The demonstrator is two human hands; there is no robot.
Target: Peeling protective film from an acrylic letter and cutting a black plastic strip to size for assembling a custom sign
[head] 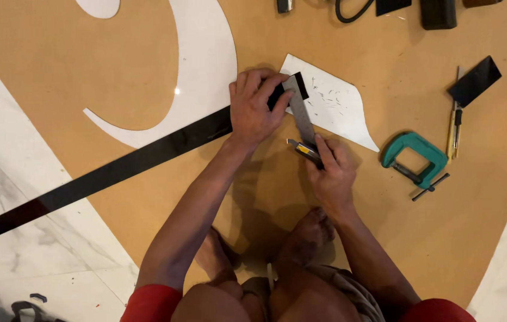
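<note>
- Left hand (253,110): just above the middle of the view, palm down, fingers clamped on the right end of the black strip and on the upper part of the steel ruler, pressing both flat.
- Right hand (332,173): at 5 o'clock from the left hand, near it, closed around a utility knife, forefinger stretched along its back.
- Utility knife (304,149): yellow and grey, its tip touching the lower end of the ruler.
- Steel ruler (302,116): narrow, grey, running from about 11 o'clock to 5 o'clock between the two hands, laid across the strip's end.
- Black strip (104,174): long, glossy, flat on the board, running from the left hand towards 8 o'clock, out over the pale floor.
- Brown board (432,238): large sheet under all of the work.
- White curved cut-out (202,65): at 10 o'clock from the left hand, flat on the board, the strip crossing its lower edge.
- White offcut (337,107): at 3 o'clock from the left hand, partly under the ruler, speckled with dark shavings.
- Green clamp (415,158): at 3 o'clock from the right hand, well apart, lying on its side.
- Second knife (455,128): yellow-handled, at 1 o'clock from the clamp, just beside it.
- Small black piece (475,80): resting over the second knife's top end.
- Bare feet (307,235): on the board, at 6 o'clock below the hands.
</note>
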